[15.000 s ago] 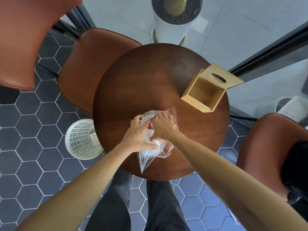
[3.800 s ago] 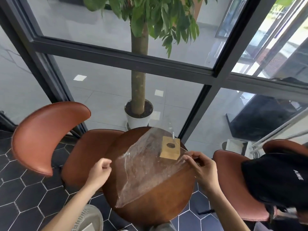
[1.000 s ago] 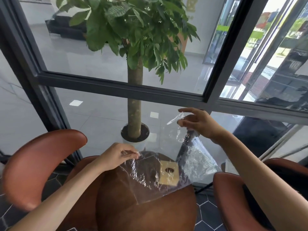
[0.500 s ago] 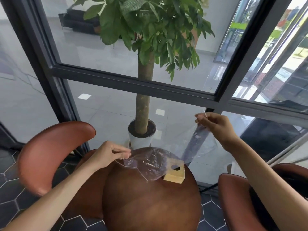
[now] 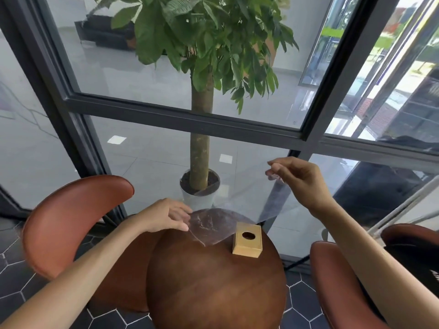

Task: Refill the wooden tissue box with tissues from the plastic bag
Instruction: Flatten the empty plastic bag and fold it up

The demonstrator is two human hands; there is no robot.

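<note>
The wooden tissue box [image 5: 247,239] stands shut on the far right part of the round dark-wood table [image 5: 213,281], its oval slot facing up. The clear plastic bag [image 5: 213,225] is stretched flat in the air above the table's far edge. My left hand [image 5: 166,219] pinches the bag's left edge, low and close to the tabletop. My right hand [image 5: 299,179] pinches its upper right corner, raised well above the box. No tissues show inside the bag.
A potted tree [image 5: 199,186] stands behind a glass wall with dark frames [image 5: 190,119], just past the table. Brown leather chairs flank the table: one at left [image 5: 71,222], one at right [image 5: 344,281]. Dark hexagon floor tiles [image 5: 14,276] lie below.
The bag has been pulled flatter and lifted off the box. My right hand moved slightly right and down; my left hand shifted right toward the table edge. The view tilted downward a little.
</note>
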